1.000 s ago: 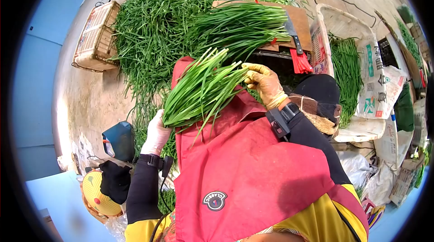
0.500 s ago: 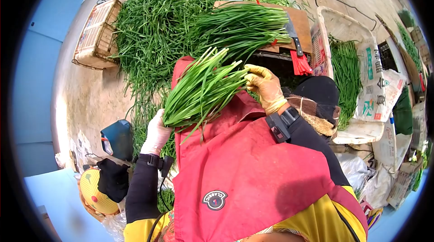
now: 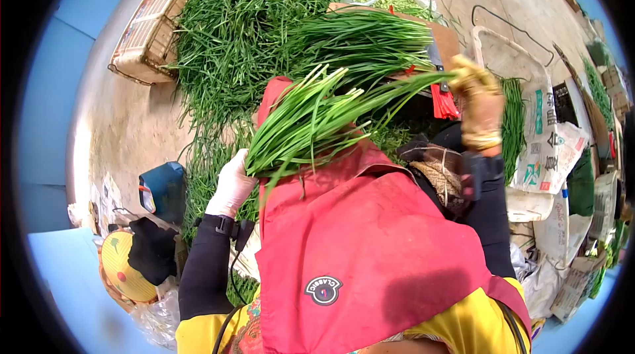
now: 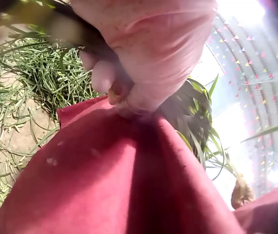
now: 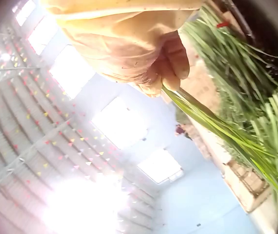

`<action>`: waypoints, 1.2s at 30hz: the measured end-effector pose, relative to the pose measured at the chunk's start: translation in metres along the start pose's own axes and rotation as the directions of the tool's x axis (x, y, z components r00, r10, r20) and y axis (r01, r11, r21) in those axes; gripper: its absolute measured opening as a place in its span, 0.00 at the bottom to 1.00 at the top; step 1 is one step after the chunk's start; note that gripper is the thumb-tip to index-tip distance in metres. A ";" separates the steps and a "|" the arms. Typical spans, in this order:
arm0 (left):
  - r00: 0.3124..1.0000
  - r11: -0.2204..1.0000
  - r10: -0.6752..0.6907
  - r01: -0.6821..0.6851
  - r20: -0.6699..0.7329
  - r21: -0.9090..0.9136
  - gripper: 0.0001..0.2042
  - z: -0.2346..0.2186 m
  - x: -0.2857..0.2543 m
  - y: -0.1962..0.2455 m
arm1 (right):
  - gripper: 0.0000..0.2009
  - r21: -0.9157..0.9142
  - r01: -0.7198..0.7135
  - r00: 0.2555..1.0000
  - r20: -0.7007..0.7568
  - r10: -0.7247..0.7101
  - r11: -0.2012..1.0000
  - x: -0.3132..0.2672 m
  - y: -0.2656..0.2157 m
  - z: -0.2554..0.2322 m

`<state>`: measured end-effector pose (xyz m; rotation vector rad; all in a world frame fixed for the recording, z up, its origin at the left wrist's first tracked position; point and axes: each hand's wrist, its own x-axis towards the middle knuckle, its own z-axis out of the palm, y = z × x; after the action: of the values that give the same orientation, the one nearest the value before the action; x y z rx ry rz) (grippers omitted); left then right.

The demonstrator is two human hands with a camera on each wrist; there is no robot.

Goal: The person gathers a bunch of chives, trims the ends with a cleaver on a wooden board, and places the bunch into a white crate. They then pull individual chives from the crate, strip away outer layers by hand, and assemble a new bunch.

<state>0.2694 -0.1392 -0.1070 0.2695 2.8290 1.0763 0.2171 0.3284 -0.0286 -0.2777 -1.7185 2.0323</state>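
Note:
My left hand [image 3: 233,185], in a whitish glove, grips a bundle of garlic chives [image 3: 301,129] by its leafy end over my lap. The pale cut ends point up and to the right. Away to the right, my yellow-gloved right hand [image 3: 477,103] is blurred by motion. It pinches the ends of a few chive strands [image 5: 217,131] between thumb and fingers, stretched out from the bundle. In the left wrist view the gloved left hand [image 4: 158,48] is close over the red cloth [image 4: 90,180], and its fingertips are partly hidden.
Ahead lies a big heap of loose chives [image 3: 231,43]. A neater stack [image 3: 370,40] rests on a wooden board [image 3: 446,40], with a knife [image 3: 435,56] and red ties [image 3: 444,103] beside it. Crates stand left [image 3: 149,37] and right [image 3: 529,202]. A yellow hat [image 3: 127,265] lies lower left.
My right hand has swung from the bundle's cut ends out to the right, drawing a few chive strands along. My left hand still grips the bundle, and the head view has shifted slightly.

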 end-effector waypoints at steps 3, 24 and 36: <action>0.993 0.993 -0.112 0.111 0.033 0.032 0.17 -0.001 0.004 0.012 | 0.11 0.055 0.209 0.975 -0.083 -0.204 0.976 0.036 -0.051 -0.016; 0.976 0.982 -0.179 0.169 -0.127 -0.084 0.10 0.020 -0.042 -0.006 | 0.10 0.448 0.573 0.567 0.388 -0.727 0.686 -0.076 -0.114 0.292; 0.993 0.995 -0.074 0.067 -0.097 -0.076 0.12 0.015 -0.042 -0.007 | 0.08 0.300 0.401 0.727 0.471 -0.500 0.865 -0.093 -0.099 0.299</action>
<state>0.3120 -0.1430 -0.1212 0.1118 2.8534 1.2072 0.1887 0.0336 0.1140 0.7842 -1.6543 1.9569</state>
